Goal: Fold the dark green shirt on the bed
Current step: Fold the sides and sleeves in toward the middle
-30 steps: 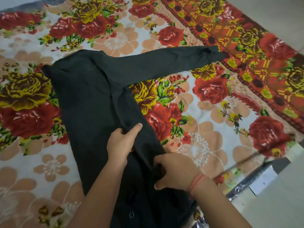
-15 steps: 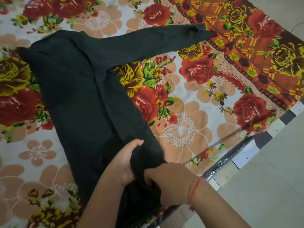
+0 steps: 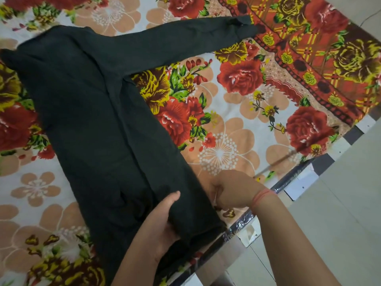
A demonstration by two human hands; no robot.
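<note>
A dark green shirt [image 3: 99, 112] lies on the floral bed [image 3: 237, 145], its side now folded inward, the left hand [image 3: 158, 230] gripping the hem fold and the right hand [image 3: 233, 190] pinching its edge; one sleeve [image 3: 185, 40] remains outstretched, unfolded.

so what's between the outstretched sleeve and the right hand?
Head view: only bare floral bedsheet lies between the sleeve and the right hand. The dark green shirt body runs along the left of that stretch.
</note>
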